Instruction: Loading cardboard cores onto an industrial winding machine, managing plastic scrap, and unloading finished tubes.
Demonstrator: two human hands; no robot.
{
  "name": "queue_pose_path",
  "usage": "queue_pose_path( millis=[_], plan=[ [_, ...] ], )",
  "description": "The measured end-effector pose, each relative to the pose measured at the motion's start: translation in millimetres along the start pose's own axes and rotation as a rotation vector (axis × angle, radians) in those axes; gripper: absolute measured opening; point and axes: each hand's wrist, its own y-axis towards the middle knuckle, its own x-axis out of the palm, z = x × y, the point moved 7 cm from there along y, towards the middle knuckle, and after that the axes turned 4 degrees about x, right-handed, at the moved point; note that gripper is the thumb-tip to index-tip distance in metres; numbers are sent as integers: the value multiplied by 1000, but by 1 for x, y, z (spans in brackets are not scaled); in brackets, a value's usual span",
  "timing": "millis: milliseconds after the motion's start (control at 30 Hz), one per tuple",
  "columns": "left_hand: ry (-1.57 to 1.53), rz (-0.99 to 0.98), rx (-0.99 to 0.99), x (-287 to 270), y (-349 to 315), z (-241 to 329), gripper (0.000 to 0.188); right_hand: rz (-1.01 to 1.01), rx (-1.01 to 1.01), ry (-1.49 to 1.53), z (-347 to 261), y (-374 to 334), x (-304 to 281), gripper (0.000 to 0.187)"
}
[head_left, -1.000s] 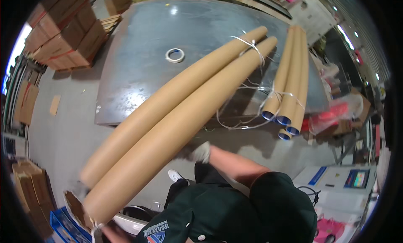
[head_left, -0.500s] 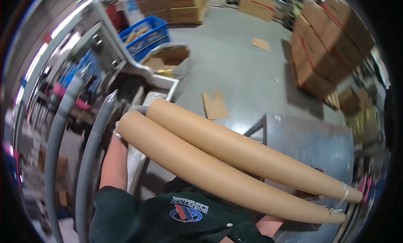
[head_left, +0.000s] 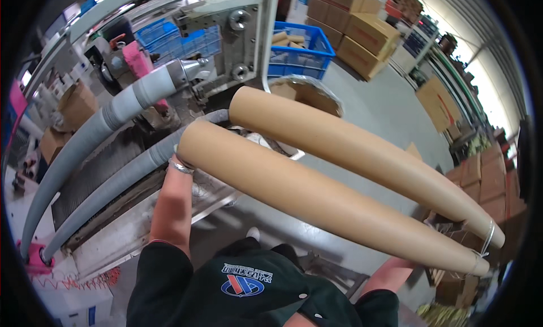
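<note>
Two long tan cardboard tubes, a near tube [head_left: 294,185] and a far tube [head_left: 350,149], slant across in front of me side by side, raised above the floor. My left hand [head_left: 177,152] is at the left end of the near tube, mostly hidden behind it, with a shiny band at the wrist. My right hand [head_left: 445,222], dark and apparently gloved, is wrapped between the tubes near their right ends. Thin pale ties [head_left: 487,242] circle those ends. Just left of the tubes lie two grey shafts, an upper shaft [head_left: 130,101] with a metal tip and a lower shaft [head_left: 130,167].
The machine's metal frame [head_left: 240,44] stands behind the shafts. Beyond it are a blue crate [head_left: 302,47] holding short tubes and a lined round bin [head_left: 308,95]. Stacked cartons [head_left: 367,36] stand at the back, and more cartons [head_left: 489,174] at the right.
My view has swung left toward the machine. Both tubes have moved with me, their left ends now closer to the shafts and spread wider apart. The metal table has left the view.
</note>
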Motion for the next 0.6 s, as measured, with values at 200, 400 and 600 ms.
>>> queue_pose_path(
  millis=[200, 400, 600],
  plan=[
    [49, 234, 136, -34, 45, 17, 31, -71, 207, 117, 116, 172, -20, 57],
    [158, 491, 177, -47, 26, 14, 31, -165, 456, 256, 257, 322, -36, 59],
    [213, 676, 185, -16, 0, 15, 30, -259, 658, 351, 361, 436, -6, 61]
  ],
)
